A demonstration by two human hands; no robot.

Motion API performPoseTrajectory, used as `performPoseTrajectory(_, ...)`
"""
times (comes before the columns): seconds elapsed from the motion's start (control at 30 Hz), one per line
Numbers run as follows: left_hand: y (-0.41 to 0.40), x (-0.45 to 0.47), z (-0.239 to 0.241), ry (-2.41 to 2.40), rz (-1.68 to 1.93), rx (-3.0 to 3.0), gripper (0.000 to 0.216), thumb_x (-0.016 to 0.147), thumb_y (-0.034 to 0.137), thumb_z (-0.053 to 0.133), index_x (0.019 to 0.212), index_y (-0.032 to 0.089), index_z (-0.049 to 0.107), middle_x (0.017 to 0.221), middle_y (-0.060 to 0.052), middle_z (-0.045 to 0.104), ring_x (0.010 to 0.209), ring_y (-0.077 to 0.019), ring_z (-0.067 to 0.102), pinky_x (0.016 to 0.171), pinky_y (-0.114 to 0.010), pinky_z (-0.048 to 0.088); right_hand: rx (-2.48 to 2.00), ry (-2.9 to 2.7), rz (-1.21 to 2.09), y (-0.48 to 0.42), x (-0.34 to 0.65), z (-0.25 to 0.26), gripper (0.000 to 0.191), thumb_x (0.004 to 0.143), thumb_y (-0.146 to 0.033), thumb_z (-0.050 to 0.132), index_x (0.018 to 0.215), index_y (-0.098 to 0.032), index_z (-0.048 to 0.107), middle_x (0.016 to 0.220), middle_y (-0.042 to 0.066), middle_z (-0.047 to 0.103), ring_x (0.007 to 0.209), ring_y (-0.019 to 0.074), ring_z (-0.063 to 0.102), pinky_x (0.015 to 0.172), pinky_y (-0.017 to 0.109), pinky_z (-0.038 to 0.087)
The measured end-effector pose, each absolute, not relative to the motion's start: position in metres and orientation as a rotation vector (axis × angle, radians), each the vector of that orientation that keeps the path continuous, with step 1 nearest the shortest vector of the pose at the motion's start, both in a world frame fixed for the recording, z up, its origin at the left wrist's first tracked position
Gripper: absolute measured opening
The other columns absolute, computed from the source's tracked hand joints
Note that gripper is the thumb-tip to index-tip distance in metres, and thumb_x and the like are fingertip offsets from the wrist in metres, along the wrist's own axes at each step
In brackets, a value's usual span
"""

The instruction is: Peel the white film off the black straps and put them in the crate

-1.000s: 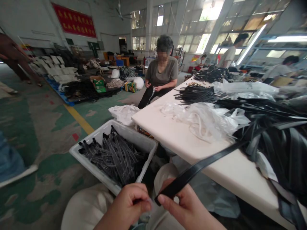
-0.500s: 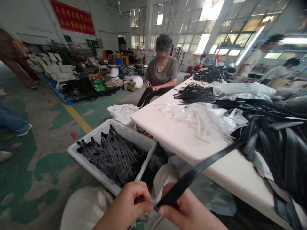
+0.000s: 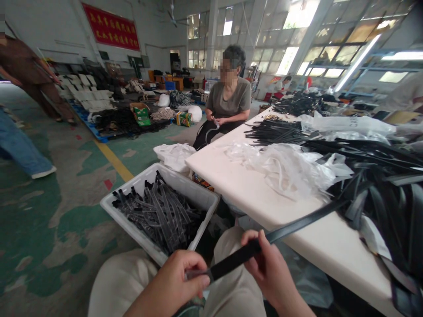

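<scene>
A long black strap (image 3: 234, 259) runs from above my lap to the heap of black straps (image 3: 393, 211) on the table's right side. My left hand (image 3: 185, 275) pinches its near end, where a clear plastic sleeve seems to cover the tip. Further along, my right hand (image 3: 269, 264) grips the same strap between thumb and fingers. To the left of the table, a white plastic bin (image 3: 132, 230) holds many black strips in clear sleeves (image 3: 161, 211).
The white table (image 3: 228, 176) carries crumpled plastic bags (image 3: 291, 169) and more black straps. A seated person (image 3: 231, 97) works with their hands at its far corner. Two people stand or walk at the left. Stacked goods lie on a blue pallet (image 3: 94, 127).
My right hand has slid along the strap, away from my left hand, baring a longer stretch between them. The view has shifted slightly left, and the seated person's head has turned.
</scene>
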State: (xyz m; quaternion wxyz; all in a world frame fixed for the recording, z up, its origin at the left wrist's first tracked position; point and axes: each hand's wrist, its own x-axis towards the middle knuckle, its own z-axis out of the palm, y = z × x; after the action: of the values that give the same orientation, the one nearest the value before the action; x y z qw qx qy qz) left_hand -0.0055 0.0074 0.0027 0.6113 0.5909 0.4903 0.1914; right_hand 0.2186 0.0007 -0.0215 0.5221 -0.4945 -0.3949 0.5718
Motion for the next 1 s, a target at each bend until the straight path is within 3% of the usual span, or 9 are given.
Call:
performPoseTrajectory(0.13,0.009,0.001,-0.004,1.083,0.395,1.292,0.008,0.075,0.021,0.055,0.082,0.019,0.058,0.071,-0.002,0.071,0.068,-0.0193,0.067,0.066,-0.029,0.047,-1.322,-1.027,1.104,-0.008,0.212,-0.019,0.045,0.089,-0.062,0.061,0.073,-0.020,0.062,0.056,-0.004,0.043,0.048,0.0113,0.039,0.046,0.025,0.027)
performPoseTrajectory(0.23,0.010,0.007,-0.002,1.095,0.392,1.428,0.011,0.072,0.015,0.052,0.077,0.020,0.059,0.072,0.000,0.070,0.073,-0.0179,0.066,0.069,-0.028,0.045,-1.308,-1.224,0.993,-0.021,0.200,-0.023,0.045,0.097,-0.058,0.051,0.076,-0.020,0.065,0.059,-0.002,0.048,0.051,0.0128,0.044,0.050,0.027,0.033)
performPoseTrajectory(0.37,0.011,0.011,0.004,1.055,0.371,1.430,0.012,0.069,0.011,0.053,0.074,0.020,0.059,0.071,0.002,0.071,0.076,-0.0177,0.066,0.073,-0.027,0.044,-1.299,-1.396,0.950,-0.028,0.192,-0.031,0.042,0.102,-0.051,0.044,0.084,-0.021,0.068,0.062,-0.001,0.052,0.054,0.0140,0.049,0.053,0.027,0.037)
performPoseTrajectory(0.57,0.018,0.013,-0.001,0.956,0.428,1.354,0.010,0.068,0.013,0.059,0.075,0.019,0.060,0.070,0.002,0.069,0.069,-0.0175,0.065,0.064,-0.026,0.045,-1.059,-1.606,1.044,-0.019,0.189,-0.030,0.028,0.101,-0.043,0.050,0.099,-0.024,0.069,0.072,0.001,0.065,0.065,0.0164,0.059,0.065,0.029,0.046)
performPoseTrajectory(0.67,0.030,0.002,-0.008,0.982,0.485,1.275,0.008,0.071,0.021,0.063,0.075,0.019,0.056,0.065,0.001,0.069,0.063,-0.0173,0.066,0.062,-0.027,0.047,-1.157,-1.251,1.056,-0.004,0.203,-0.018,0.037,0.094,-0.054,0.059,0.110,-0.023,0.071,0.067,-0.001,0.059,0.055,0.0153,0.049,0.051,0.028,0.040)
performPoseTrajectory(0.77,0.042,-0.008,-0.012,0.982,0.490,1.255,0.013,0.072,0.024,0.067,0.074,0.018,0.056,0.066,-0.002,0.072,0.062,-0.0172,0.066,0.062,-0.028,0.047,-1.220,-0.920,1.027,0.012,0.216,-0.003,0.040,0.093,-0.058,0.059,0.091,-0.020,0.071,0.059,-0.002,0.051,0.045,0.0119,0.038,0.041,0.026,0.029)
performPoseTrajectory(1.0,0.050,0.001,-0.008,0.846,0.533,1.214,0.013,0.068,0.023,0.070,0.075,0.016,0.061,0.072,-0.002,0.072,0.066,-0.0156,0.065,0.063,-0.026,0.046,-1.193,-1.289,1.050,0.009,0.192,0.003,0.040,0.097,-0.054,0.055,0.086,-0.018,0.069,0.056,-0.003,0.052,0.042,0.0095,0.045,0.039,0.022,0.032)
